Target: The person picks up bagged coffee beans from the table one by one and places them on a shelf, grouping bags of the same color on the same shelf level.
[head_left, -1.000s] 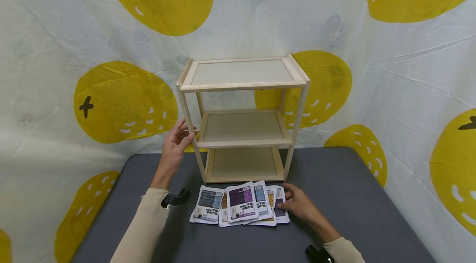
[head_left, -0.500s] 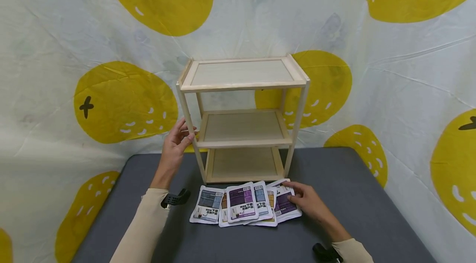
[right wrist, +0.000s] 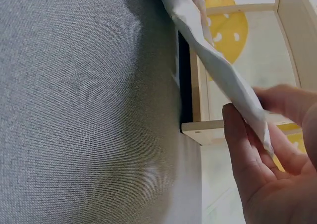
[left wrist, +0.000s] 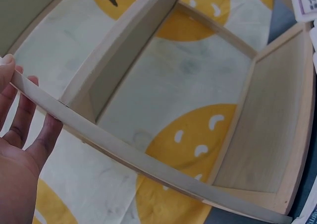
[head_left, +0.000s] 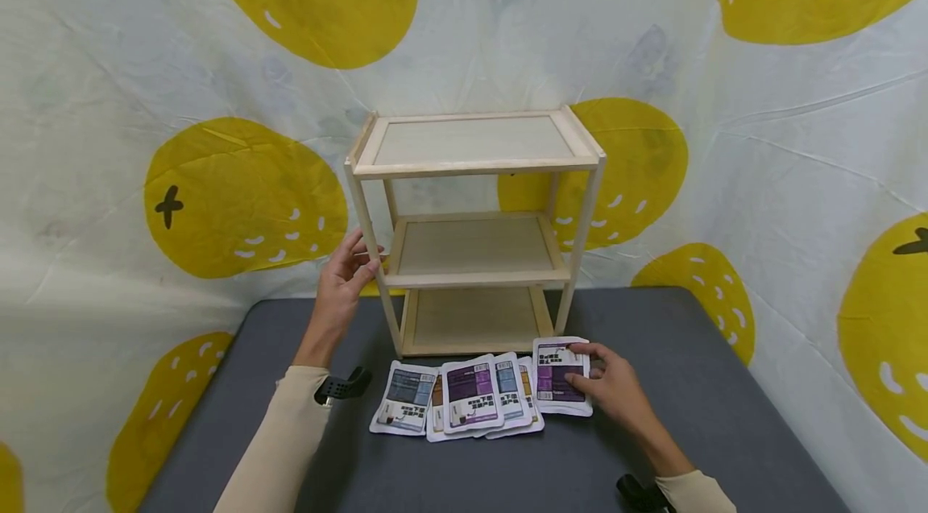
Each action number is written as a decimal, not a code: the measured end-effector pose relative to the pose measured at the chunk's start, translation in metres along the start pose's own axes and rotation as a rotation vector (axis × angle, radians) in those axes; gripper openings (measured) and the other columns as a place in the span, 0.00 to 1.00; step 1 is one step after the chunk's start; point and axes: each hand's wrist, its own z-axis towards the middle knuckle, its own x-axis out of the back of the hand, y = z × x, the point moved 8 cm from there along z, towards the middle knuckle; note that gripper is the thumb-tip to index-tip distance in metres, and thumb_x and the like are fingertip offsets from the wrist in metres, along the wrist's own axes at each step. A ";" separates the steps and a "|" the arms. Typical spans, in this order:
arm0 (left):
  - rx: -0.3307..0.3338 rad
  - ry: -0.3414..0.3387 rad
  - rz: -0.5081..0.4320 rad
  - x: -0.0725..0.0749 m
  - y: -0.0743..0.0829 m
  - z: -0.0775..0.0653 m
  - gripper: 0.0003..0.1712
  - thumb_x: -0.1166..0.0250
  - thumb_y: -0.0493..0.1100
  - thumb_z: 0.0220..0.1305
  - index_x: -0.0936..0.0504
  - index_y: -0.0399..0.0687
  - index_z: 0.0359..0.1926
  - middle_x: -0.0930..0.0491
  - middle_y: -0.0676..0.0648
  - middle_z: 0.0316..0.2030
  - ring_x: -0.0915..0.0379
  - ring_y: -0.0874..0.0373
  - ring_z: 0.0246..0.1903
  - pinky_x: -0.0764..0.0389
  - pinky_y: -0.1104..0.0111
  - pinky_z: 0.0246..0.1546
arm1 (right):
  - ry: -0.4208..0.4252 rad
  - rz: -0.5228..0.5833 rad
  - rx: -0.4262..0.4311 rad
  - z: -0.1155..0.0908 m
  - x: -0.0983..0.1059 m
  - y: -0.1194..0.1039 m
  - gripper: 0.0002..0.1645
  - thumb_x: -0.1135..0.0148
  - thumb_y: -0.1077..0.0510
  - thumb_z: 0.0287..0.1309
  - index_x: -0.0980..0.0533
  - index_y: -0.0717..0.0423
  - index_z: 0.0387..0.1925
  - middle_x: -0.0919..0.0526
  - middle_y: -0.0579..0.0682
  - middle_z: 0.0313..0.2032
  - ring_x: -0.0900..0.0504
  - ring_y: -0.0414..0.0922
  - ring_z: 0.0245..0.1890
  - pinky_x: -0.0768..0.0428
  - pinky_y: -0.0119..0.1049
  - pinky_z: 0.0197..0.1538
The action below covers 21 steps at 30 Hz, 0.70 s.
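A three-tier wooden shelf [head_left: 474, 141] stands on the dark table. My left hand [head_left: 337, 291] grips its front left post, with the thumb and fingers on either side of the wood in the left wrist view. With my right hand [head_left: 615, 386] I pinch a flat white pouch with a purple label [head_left: 557, 384] by its right edge. The right wrist view has the pouch [right wrist: 218, 70] edge-on between thumb and fingers, raised off the table. Left of it lies an overlapping row of several similar pouches [head_left: 473, 400], labelled purple, blue and orange.
The grey table [head_left: 435, 481] extends in front of the pouches and on both sides of the shelf. A white cloth with large yellow fruit prints [head_left: 246, 199] hangs behind. The row of pouches lies close before the shelf's bottom tier [head_left: 477, 352].
My right hand has drawn the purple pouch rightward out of the row, then lifted it away from the others. The left hand stays on the post.
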 end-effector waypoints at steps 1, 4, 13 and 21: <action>-0.001 -0.001 0.003 0.000 0.000 0.000 0.32 0.40 0.37 0.74 0.34 0.56 0.75 0.25 0.35 0.58 0.28 0.40 0.54 0.21 0.72 0.54 | 0.008 0.008 0.001 0.000 0.001 0.000 0.29 0.28 0.69 0.55 0.25 0.63 0.59 0.22 0.64 0.49 0.15 0.44 0.33 0.18 0.32 0.29; -0.003 -0.002 0.010 0.000 0.000 0.000 0.33 0.40 0.37 0.74 0.35 0.56 0.76 0.25 0.36 0.58 0.28 0.39 0.54 0.21 0.72 0.54 | 0.008 0.018 0.026 -0.001 0.005 -0.003 0.30 0.31 0.71 0.57 0.28 0.61 0.61 0.26 0.64 0.52 0.15 0.46 0.34 0.17 0.33 0.30; -0.001 -0.002 0.015 0.001 0.000 0.000 0.32 0.41 0.37 0.74 0.35 0.54 0.76 0.25 0.36 0.58 0.30 0.33 0.55 0.21 0.73 0.54 | -0.165 0.017 0.123 -0.004 -0.003 -0.011 0.45 0.36 0.75 0.57 0.40 0.64 0.75 0.26 0.72 0.59 0.15 0.53 0.42 0.17 0.34 0.35; -0.007 -0.009 0.005 0.000 0.000 0.001 0.32 0.40 0.36 0.74 0.34 0.55 0.75 0.25 0.35 0.57 0.28 0.40 0.53 0.21 0.73 0.53 | -0.127 0.041 0.060 -0.003 -0.002 -0.004 0.28 0.30 0.70 0.54 0.31 0.71 0.55 0.22 0.64 0.46 0.19 0.45 0.37 0.20 0.31 0.34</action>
